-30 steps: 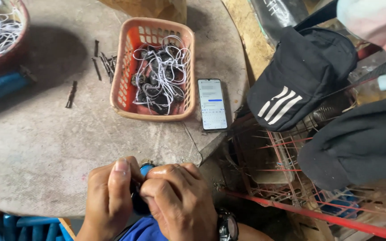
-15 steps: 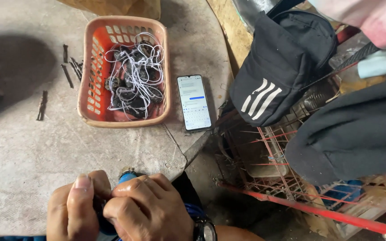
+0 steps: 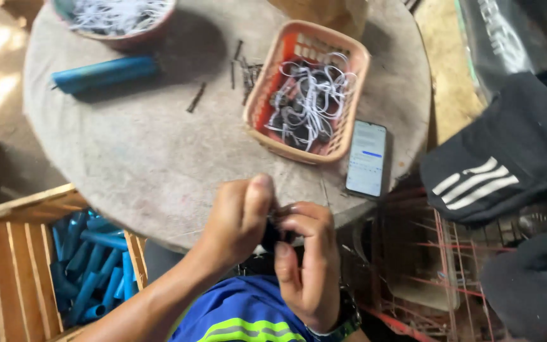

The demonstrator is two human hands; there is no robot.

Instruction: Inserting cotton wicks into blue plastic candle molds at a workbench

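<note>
A wooden crate of blue tubes (image 3: 90, 266) sits left of the round grey surface (image 3: 128, 158); the left hand (image 3: 238, 218) and right hand (image 3: 308, 263), lifted higher since a moment ago, have fingers pinched shut on a small dark part (image 3: 272, 233) hiding the blue piece seen earlier; orange plastic basket of white wires (image 3: 308, 95) beyond

Bare tabletop (image 3: 140, 152) left of basket (image 3: 257, 95)
</note>
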